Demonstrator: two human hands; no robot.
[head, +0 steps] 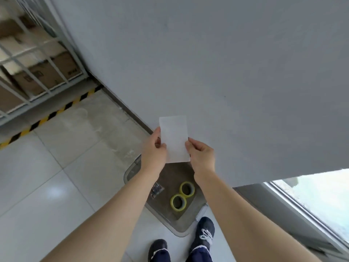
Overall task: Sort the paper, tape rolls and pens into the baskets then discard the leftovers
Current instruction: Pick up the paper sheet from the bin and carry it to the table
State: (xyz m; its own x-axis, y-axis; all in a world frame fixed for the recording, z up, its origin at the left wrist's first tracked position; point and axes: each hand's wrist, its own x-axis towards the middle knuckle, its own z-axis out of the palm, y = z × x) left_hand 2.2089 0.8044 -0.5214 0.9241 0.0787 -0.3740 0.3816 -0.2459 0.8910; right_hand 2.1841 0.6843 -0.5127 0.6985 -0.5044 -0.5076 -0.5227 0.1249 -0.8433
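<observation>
A small white sheet of paper (175, 138) is held upright in front of the grey wall. My left hand (154, 151) pinches its left edge and my right hand (201, 155) pinches its right edge. Below my hands, a grey tray-like basket (184, 226) lies on the floor. Inside it lie two yellow tape rolls (182, 195) touching each other and a small bundle of dark pens (157, 189). My forearms hide part of the basket's far end.
A grey wall (226, 72) fills the view ahead. A metal grille (37, 76) with cardboard boxes behind it stands at the left, with black-yellow hazard tape (51, 115) along its base. A window (321, 201) is at the right. My shoes (204, 229) stand by the basket.
</observation>
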